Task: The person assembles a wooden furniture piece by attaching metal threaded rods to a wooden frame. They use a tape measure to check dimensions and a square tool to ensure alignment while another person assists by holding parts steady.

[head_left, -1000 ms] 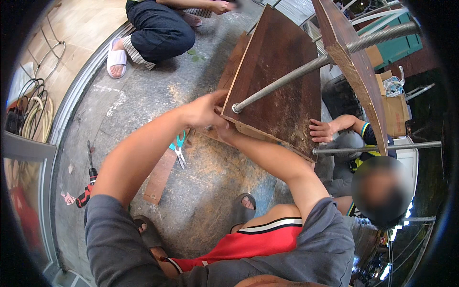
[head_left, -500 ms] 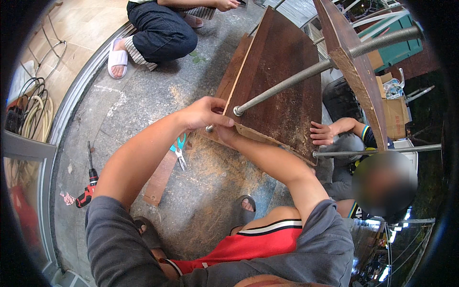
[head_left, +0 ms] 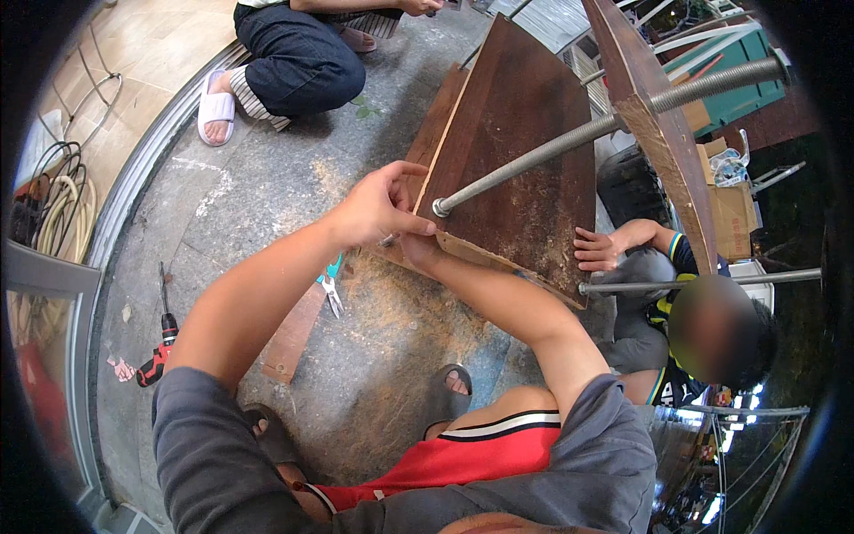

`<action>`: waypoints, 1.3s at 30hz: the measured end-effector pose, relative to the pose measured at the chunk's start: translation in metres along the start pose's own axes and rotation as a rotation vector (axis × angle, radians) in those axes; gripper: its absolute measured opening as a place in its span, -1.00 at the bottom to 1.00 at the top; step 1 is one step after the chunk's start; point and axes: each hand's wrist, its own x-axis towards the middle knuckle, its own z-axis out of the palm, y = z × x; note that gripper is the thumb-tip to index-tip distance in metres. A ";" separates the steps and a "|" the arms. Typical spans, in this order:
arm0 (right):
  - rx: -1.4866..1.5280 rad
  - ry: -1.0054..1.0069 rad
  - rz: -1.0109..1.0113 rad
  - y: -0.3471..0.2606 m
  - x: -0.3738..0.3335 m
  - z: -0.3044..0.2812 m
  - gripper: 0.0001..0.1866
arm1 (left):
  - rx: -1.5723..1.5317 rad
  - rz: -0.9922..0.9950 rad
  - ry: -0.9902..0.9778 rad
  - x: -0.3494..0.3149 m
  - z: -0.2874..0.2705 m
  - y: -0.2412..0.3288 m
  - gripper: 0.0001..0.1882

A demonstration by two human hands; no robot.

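Panel: brown board (head_left: 525, 125) with a dark wood-grain face, pale, rough raw edges and sawdust sprinkled toward its lower right.
Place: in front of the person, over the grey floor (head_left: 240, 214), between a second board (head_left: 654, 125) on the right and a third (head_left: 438, 133) partly hidden on the left.
Rod: grey threaded bar (head_left: 534, 165), meeting the panel's face at a nut (head_left: 439, 207) near its corner.
Left hand (head_left: 378, 209): thumb along the near corner, fingers bent around the edge; how tightly they press, I cannot tell.
Right hand (head_left: 418, 251): beneath that corner, fingers hidden, so their state cannot be told.
Co-worker's hand (head_left: 598, 249): flat by the right edge.
Handling: probably stiff and fairly heavy, slick where dusty, edges likely to chip.
Hold: opposite edges, two-handed, clear of the rod.
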 end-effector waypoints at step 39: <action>0.201 0.046 -0.072 -0.018 -0.002 0.018 -0.73 | -0.057 0.080 0.040 -0.006 0.002 -0.003 0.06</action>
